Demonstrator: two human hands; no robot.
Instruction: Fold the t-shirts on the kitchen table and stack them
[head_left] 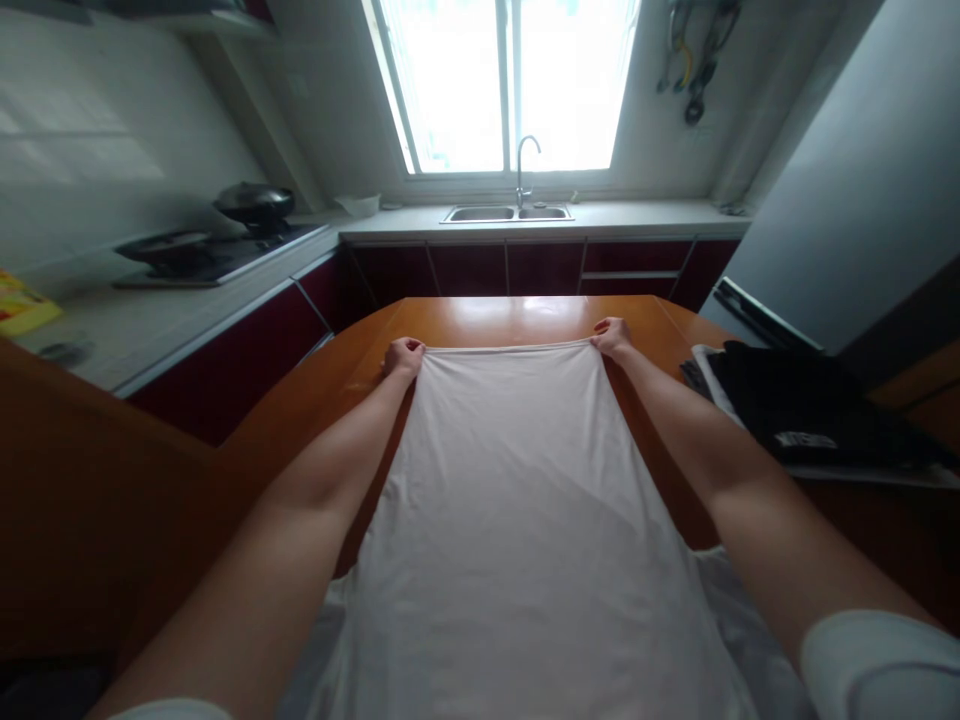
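A white T-shirt (pixel 517 500) is spread out before me over the wooden table (pixel 517 318), its hem at the far end and its sleeves low in the view. At the hem's left corner, my left hand (pixel 403 357) pinches the cloth between thumb and fingers. My right hand (pixel 613 336) grips the right corner of the same hem in a similar pinch. Between the two hands the hem is drawn nearly straight. Slight creases run down the fabric from both corners. The part of the shirt nearest me passes out of the bottom of the view.
Folded dark clothes (pixel 817 400) are stacked at the table's right side. Beyond the table, a counter holds a double sink (pixel 517 213) below a window. To the left are a covered wok (pixel 255 203) and a pan (pixel 169 250) on a stove. A refrigerator (pixel 847 190) stands right.
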